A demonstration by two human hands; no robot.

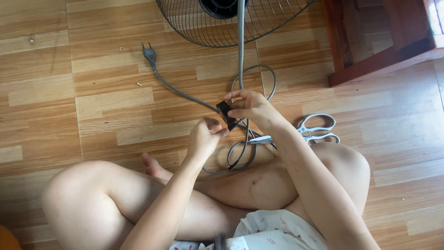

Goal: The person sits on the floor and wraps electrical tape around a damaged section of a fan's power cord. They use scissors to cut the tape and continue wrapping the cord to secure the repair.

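I sit cross-legged on a wooden floor. My right hand point(252, 107) holds a small roll of black tape point(225, 111) at the fingertips. My left hand point(204, 137) pinches what looks like the tape's loose end just below the roll, fingers closed. Both hands hover over a grey power cord point(185, 95) that loops on the floor in front of my legs. The cord ends in a dark two-pin plug point(149, 53) at the upper left.
A fan's wire grille point(194, 25) lies at the top centre with a grey pole crossing it. White-handled scissors point(314, 131) rest on the floor by my right knee. A red-brown wooden furniture leg point(370, 65) stands at the upper right.
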